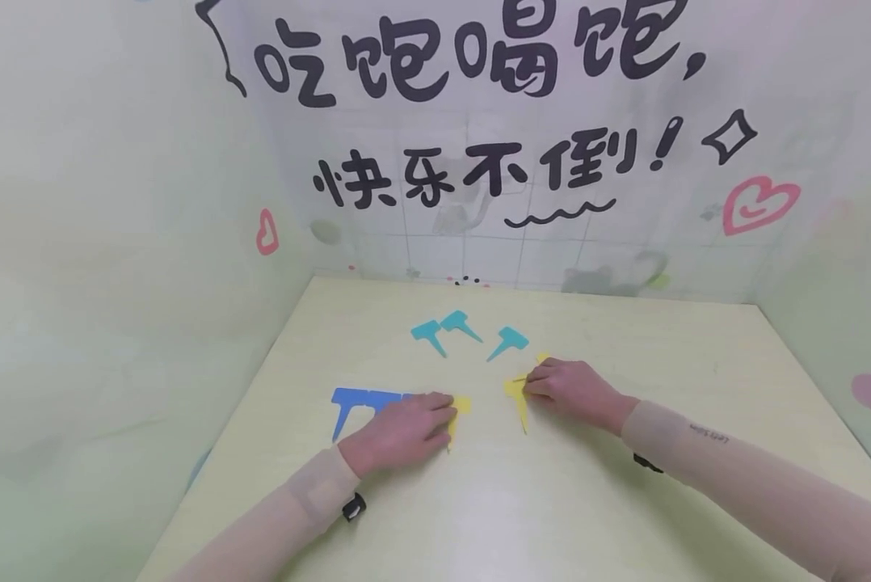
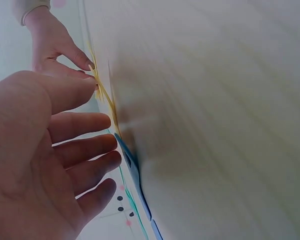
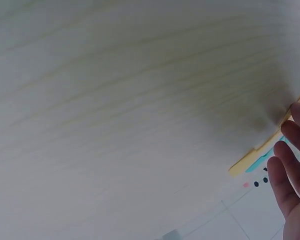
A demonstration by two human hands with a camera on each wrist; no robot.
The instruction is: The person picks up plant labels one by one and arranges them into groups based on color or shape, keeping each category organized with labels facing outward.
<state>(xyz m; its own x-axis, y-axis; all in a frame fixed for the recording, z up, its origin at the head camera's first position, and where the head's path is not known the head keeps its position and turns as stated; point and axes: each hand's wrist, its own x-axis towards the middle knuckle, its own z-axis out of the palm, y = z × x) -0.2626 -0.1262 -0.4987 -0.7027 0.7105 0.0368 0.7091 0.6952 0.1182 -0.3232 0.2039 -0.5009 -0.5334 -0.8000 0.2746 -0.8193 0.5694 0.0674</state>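
My left hand lies over a row of blue T-shaped plant labels, hiding much of it. Its fingertips are at a yellow T-shaped plant label at the row's right end; in the left wrist view its fingers are loosely extended. To the right, my right hand pinches a yellow plant label whose stem points toward me. Another yellow label peeks out behind those fingers, mostly hidden. In the right wrist view, the thumb and index finger meet at the yellow label's edge.
Three teal T-shaped labels, left, middle and right, lie farther back on the pale wooden table. Printed curtains or walls enclose the table's back and sides, with large dark lettering on the back one.
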